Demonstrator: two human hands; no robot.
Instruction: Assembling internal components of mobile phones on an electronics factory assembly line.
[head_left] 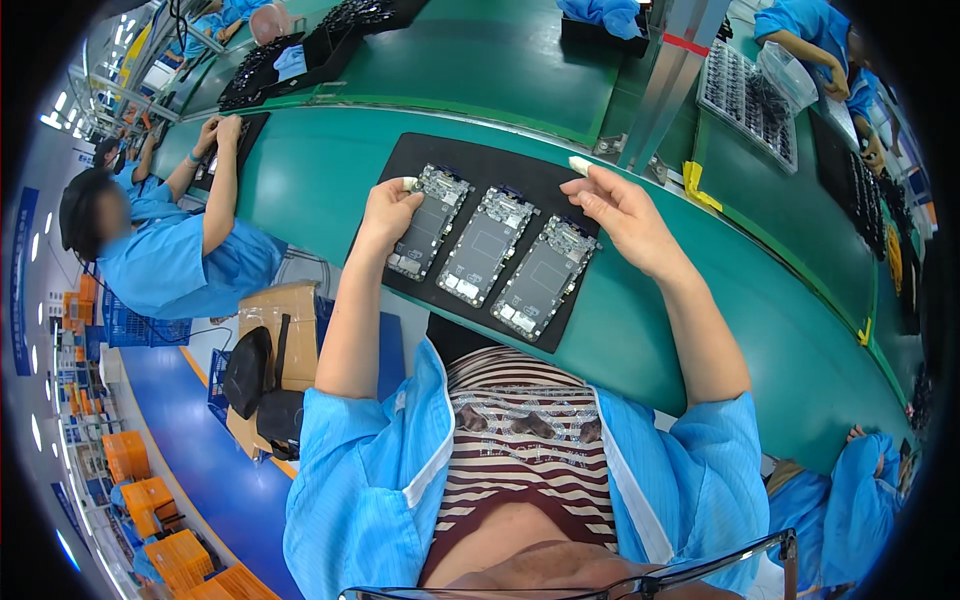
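Three phone frames with bare circuitry lie side by side, slanted, on a black mat (408,160): a left phone frame (428,225), a middle phone frame (487,250) and a right phone frame (545,280). At the upper left edge of the left one is my left hand (388,212), its fingers curled and closed, a pale cover on one fingertip. Whatever they may pinch is hidden. Over the mat's upper right corner, above the right frame, my right hand (625,215) has its fingers apart and holds nothing visible. A white cover sits on its index fingertip.
The mat lies on a green workbench (650,340). Beyond it stands a metal post (675,85) with yellow tape (700,185) near its foot. A co-worker in blue (185,235) sits to my left. A white tray (750,100) of small dark parts lies at the far right.
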